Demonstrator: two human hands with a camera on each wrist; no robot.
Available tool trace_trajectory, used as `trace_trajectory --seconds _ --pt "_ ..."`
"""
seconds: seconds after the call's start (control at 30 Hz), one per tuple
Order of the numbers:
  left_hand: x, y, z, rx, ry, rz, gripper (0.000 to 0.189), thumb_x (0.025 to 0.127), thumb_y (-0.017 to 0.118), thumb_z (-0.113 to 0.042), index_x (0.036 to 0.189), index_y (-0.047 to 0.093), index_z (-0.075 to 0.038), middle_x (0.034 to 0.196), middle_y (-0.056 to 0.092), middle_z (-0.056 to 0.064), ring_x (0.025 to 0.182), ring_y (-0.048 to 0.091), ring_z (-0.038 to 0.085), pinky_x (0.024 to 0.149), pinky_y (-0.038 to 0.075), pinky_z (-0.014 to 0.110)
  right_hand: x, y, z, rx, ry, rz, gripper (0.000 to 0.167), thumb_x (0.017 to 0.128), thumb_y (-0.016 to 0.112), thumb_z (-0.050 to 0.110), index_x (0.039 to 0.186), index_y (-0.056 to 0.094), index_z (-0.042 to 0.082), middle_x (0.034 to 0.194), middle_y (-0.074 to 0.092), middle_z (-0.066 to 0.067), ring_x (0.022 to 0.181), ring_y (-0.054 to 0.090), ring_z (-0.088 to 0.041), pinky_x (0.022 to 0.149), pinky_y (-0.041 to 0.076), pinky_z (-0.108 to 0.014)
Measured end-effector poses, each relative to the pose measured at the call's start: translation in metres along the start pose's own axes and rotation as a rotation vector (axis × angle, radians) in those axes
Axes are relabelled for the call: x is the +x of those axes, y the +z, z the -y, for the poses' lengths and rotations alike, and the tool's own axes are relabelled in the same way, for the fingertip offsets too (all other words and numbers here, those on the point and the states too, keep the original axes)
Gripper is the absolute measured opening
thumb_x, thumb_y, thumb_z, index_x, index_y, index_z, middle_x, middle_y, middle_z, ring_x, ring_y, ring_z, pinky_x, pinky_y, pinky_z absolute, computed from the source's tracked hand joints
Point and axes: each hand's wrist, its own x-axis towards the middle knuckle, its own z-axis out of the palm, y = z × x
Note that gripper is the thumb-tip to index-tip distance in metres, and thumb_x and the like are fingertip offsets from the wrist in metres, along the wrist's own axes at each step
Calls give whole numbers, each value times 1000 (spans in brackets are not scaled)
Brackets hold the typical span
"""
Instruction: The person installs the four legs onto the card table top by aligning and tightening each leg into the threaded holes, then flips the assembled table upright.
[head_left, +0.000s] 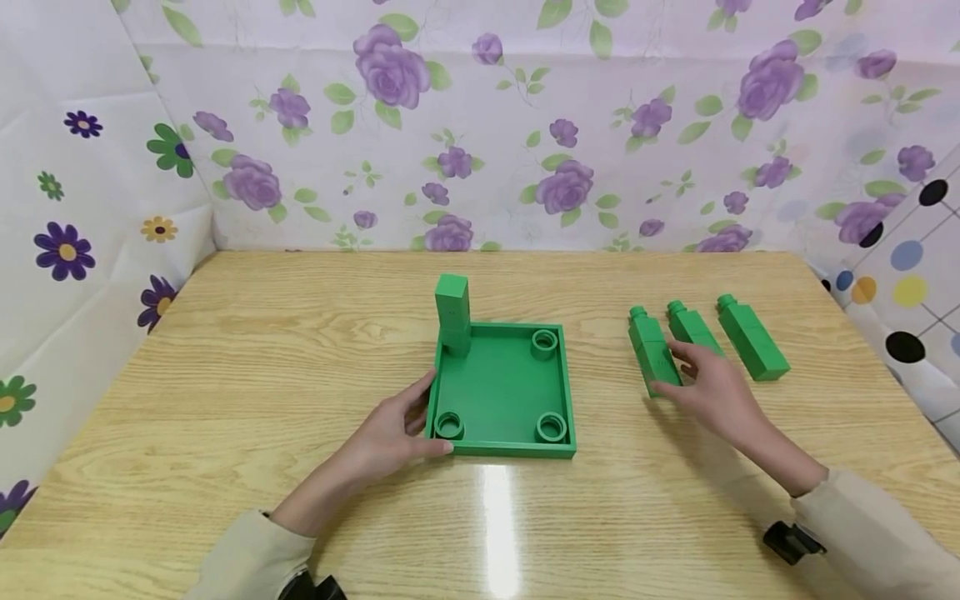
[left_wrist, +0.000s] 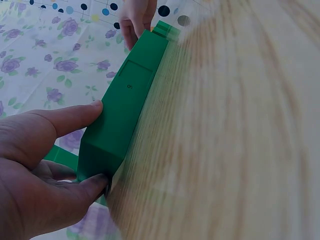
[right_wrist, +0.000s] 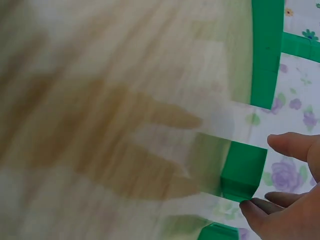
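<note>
A square green tray [head_left: 498,386] has round sockets at three corners and an upright green post [head_left: 453,308] at its far left corner. My left hand [head_left: 390,437] grips the tray's near left corner, thumb on the front wall and fingers at the left side; the left wrist view shows the thumb against that wall. On the right, my right hand [head_left: 712,387] reaches over the leftmost lying green post [head_left: 654,348]. Its thumb and fingers are spread either side of this post, fingertips close to its edges in the right wrist view.
Two more green posts, a middle one [head_left: 693,325] partly behind my right hand and a right one [head_left: 752,337], lie with knobbed ends pointing away. The wooden table [head_left: 300,333] meets a flowered cloth [head_left: 495,125] at the back, with patterned cloths at both sides.
</note>
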Motion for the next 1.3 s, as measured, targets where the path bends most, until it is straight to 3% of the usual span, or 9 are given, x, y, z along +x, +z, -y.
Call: trace_trajectory --seconds 0.17,0.33,0.57,0.8,1.3 --pt "0 0 0 4 -5 -4 98 81 77 -1 155 13 -5 157 20 17 139 27 32 107 36 37 -1 1 -5 22 45 50 76 88 72 16 142 31 -18 135 41 -39 117 49 -51 87 52 -52" --pt "1 1 -1 9 -7 -6 98 80 78 -1 155 14 -6 157 20 17 140 27 31 107 36 36 1 5 -7 -2 57 44 79 86 73 20 142 31 -18 130 47 -37 113 53 -49 82 54 -50" --pt "0 1 0 5 -1 -9 98 80 77 -1 155 14 -5 156 21 18 139 28 32 107 36 38 5 8 -6 -95 56 7 72 84 73 16 137 39 -19 123 53 -37 104 58 -46 78 53 -52" --pt "0 1 -1 -2 -6 -15 98 80 78 -1 155 15 -5 155 23 19 139 29 33 107 36 38 6 11 -6 -136 32 -22 62 81 71 12 130 47 -18 112 60 -34 89 61 -38 70 52 -45" --pt "0 1 -1 -13 0 -13 97 80 77 0 154 14 -4 155 23 20 138 31 33 105 38 38 6 7 -6 -125 1 -13 56 84 74 16 126 53 -16 109 62 -31 90 62 -38 71 53 -47"
